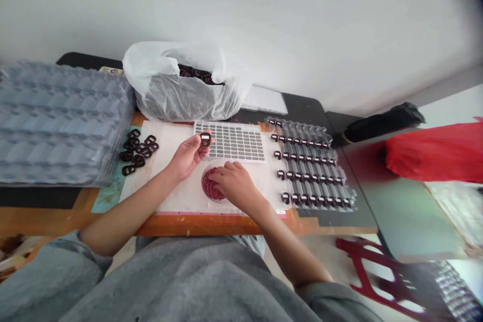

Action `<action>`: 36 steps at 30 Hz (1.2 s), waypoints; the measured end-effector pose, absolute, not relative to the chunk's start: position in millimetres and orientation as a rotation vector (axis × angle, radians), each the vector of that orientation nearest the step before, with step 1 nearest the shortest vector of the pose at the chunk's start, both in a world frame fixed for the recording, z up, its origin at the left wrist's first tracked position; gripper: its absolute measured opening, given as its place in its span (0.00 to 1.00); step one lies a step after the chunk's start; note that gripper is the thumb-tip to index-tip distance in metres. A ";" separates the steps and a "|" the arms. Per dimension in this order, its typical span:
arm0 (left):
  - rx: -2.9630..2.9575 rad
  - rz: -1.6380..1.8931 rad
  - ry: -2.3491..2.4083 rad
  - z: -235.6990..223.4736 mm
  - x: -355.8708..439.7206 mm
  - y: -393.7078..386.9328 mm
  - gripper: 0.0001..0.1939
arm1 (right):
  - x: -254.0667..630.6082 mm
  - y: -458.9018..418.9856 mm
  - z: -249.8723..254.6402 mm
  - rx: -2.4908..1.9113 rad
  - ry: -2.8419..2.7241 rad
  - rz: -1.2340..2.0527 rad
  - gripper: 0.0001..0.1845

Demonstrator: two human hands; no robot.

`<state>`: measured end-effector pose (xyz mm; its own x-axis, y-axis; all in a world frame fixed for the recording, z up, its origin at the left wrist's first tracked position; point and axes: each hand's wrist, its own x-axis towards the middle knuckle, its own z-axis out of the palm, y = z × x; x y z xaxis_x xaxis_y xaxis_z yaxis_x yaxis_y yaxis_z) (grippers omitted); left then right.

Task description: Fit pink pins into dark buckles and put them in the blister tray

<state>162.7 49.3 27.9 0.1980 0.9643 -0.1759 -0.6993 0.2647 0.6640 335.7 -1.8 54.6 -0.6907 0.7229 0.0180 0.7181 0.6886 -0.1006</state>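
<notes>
My left hand (pixel 188 157) is closed around a small black plastic piece (pixel 205 139) with a white label on its face, held up over the lower left of a white sheet of labels (pixel 237 153). My right hand (pixel 236 181) reaches down into a round clear bowl of small dark red pieces (pixel 212 184). Its fingers bend together among them, and the fingertips are partly hidden, so whatever they pinch does not show. Left of my left hand lies a loose pile of similar black pieces (pixel 139 151).
Clear ridged trays (pixel 315 166) at right carry rows of labelled black pieces. Stacked clear trays (pixel 56 131) stand at left. Behind is a white plastic bag (pixel 181 95) with more black pieces. A red bag (pixel 433 151) and a dark red stool (pixel 381 276) are farther right.
</notes>
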 end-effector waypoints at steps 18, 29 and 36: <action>0.492 1.192 0.684 36.1 162.9 45.0 0.27 | 345.5 10.1 77.6 -1.252 -2.474 0.238 0.04; 0.572 1.136 0.761 29.7 167.9 39.2 0.28 | 333.4 25.4 99.3 -1.344 -2.002 0.074 0.03; 0.570 1.133 0.753 29.7 169.6 38.7 0.27 | 329.2 27.0 93.8 -1.328 -2.063 -0.047 0.06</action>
